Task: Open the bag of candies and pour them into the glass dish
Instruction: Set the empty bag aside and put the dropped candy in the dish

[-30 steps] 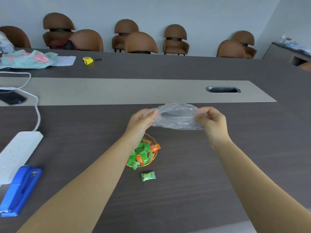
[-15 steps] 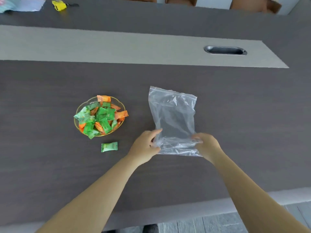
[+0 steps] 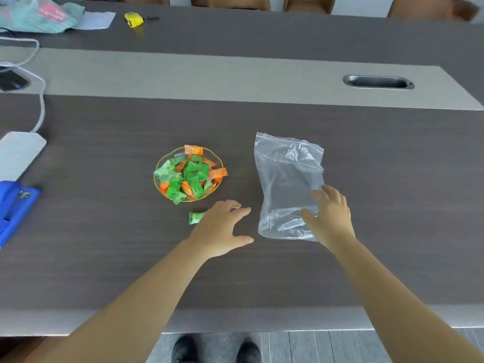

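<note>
A clear plastic bag (image 3: 286, 176) lies flat and empty on the dark table. To its left stands a small glass dish (image 3: 158, 166) with a gold rim, heaped with green and orange wrapped candies (image 3: 190, 175). One green candy (image 3: 196, 217) lies on the table just in front of the dish. My left hand (image 3: 222, 227) hovers open beside that loose candy, its fingers partly covering it. My right hand (image 3: 331, 218) is open over the bag's near right corner, fingers spread, gripping nothing.
A white power strip (image 3: 17, 153) with its cable and a blue stapler (image 3: 13, 205) sit at the left edge. A phone (image 3: 11, 81), a teal bag (image 3: 39, 15) and a yellow tape measure (image 3: 133, 19) lie far back left. A cable slot (image 3: 378, 82) is at back right.
Both hands held the bag in the air, laid it flat on the table, then let go. My left hand has moved left toward the loose green candy.
</note>
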